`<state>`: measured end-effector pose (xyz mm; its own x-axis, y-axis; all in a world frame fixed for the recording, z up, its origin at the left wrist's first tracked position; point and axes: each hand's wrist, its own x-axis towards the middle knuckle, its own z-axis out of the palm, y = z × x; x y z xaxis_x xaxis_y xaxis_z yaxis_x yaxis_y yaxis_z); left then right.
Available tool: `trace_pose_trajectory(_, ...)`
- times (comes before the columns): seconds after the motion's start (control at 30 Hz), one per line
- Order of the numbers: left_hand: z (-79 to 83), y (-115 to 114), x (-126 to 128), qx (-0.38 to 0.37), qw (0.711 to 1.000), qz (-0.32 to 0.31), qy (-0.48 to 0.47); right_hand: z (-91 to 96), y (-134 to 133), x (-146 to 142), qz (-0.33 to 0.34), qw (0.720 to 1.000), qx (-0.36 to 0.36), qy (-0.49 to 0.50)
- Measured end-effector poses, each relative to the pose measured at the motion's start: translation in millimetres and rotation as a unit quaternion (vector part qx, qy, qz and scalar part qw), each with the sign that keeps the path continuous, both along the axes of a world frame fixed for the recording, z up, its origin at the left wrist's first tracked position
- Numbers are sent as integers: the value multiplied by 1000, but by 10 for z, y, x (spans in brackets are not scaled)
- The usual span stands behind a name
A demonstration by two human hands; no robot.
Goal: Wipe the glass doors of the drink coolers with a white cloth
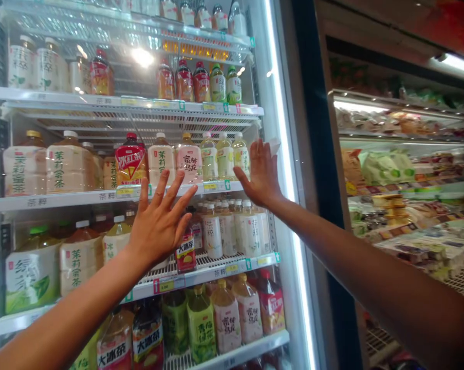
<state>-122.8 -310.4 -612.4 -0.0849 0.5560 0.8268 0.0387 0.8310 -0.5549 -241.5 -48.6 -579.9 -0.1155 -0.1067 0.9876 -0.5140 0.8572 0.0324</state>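
My left hand (pixel 157 222) is raised with its fingers spread, in front of the middle shelves of a lit drinks fridge. My right hand (pixel 260 172) lies flat with its thumb out, near the fridge's right side; reflections suggest a glass door between hands and bottles. A small pale, thin piece (pixel 274 145) shows beside the right fingertips; whether the hand holds it I cannot tell. Behind the left fingers stand a red-labelled tea bottle (pixel 131 160) and a pink-labelled bottle (pixel 189 160). Nearest the right thumb is a pale yellow bottle (pixel 240 155).
Several rows of bottled drinks fill the shelves, with price tags along the shelf edge (pixel 216 276). A bright light strip (pixel 293 205) runs down the fridge's right side, beside a dark frame (pixel 316 154). Further right, an open chilled display (pixel 409 167) holds packaged food.
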Motion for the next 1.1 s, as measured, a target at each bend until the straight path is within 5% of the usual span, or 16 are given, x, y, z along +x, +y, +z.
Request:
trace_pose_trajectory(0.07,-8,-1,-13,-10,1000,3,3,-347,-115,89,13,999,35,26)
trace_pose_trajectory(0.17,3,-49,1,-20,1000,7,3,-674,-173,174,42,971,229,57)
trace_pose_trajectory(0.23,33,-104,28,-18,1000,12,4,-470,-119,138,32,956,284,64)
trace_pose_trajectory(0.37,51,-283,122,-1,1000,31,4,198,-188,75,-10,994,105,41)
trace_pose_trajectory(0.43,-3,-446,208,3,999,42,0,122,-392,153,0,993,101,54)
trace_pose_trajectory(0.47,-44,-553,264,-7,999,48,-4,-29,-507,219,15,985,155,68)
trace_pose_trajectory(0.57,-172,-954,472,-76,995,64,-26,-493,-784,433,79,909,395,110)
trace_pose_trajectory(0.63,-228,-1231,610,-94,992,77,-39,-479,-936,508,96,869,469,124)
trace_pose_trajectory(0.77,-282,-1635,781,-39,994,96,-38,152,-1429,565,73,932,329,133)
trace_pose_trajectory(0.87,-348,-1812,839,-25,994,98,-40,181,-1901,706,73,961,231,134)
trace_pose_trajectory(0.93,-402,-1913,880,-9,995,93,-37,-103,-2139,827,94,934,305,161)
trace_pose_trajectory(1.0,-449,-2016,929,12,996,86,-35,-338,-2294,923,115,878,425,191)
trace_pose_trajectory(1.07,-480,-2118,977,30,996,81,-35,-295,-2418,978,118,850,475,195)
trace_pose_trajectory(1.1,-492,-2168,998,38,995,81,-36,-162,-2488,994,113,861,458,187)
